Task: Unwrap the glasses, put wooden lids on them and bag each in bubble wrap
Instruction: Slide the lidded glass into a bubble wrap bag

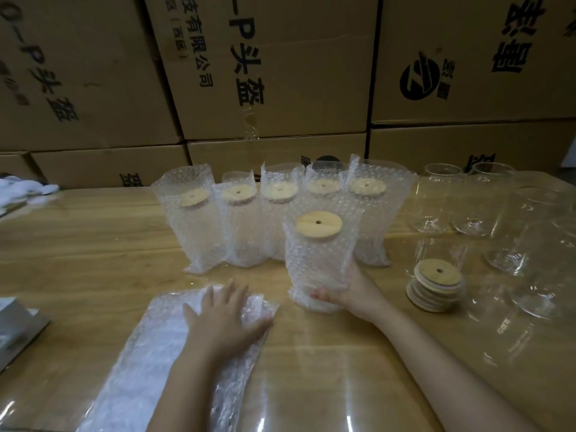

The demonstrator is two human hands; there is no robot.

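Nearest the front edge of the bench (93,244), left of middle, lies a flat pile of bubble-wrap bags (149,353). Its near end is cut off by the frame, so the bags cannot be counted. The left hand (223,319) rests on the pile's far end, palm down, fingers straight and spread.

Just to its right, the right hand (346,293) grips the foot of a bagged glass (321,260), fingers curled round the wrap. Whether the base rests on the bench or is just lifted is hard to tell. Its wooden lid (319,223), with one hole in the centre, shows at the bag's open mouth.

Toward the right edge stands a leaning stack of spare lids (434,286), too blurred to count. Around and beyond it are bare glasses (442,198). Two upright ones at the back are plain; the nearer ones melt into glare, at least two more.

Behind the held one, across the middle of the bench, runs a row of bagged glasses (274,213): five, each with a lid, making six bagged in all.

At the left edge a grey object (18,332) is cut off, and farther back a white heap (28,188) is blurred. Along the far edge cardboard boxes (296,73) are stacked, printed sideways with "O-P 头盔" and "有限公司". Other print is cut off.
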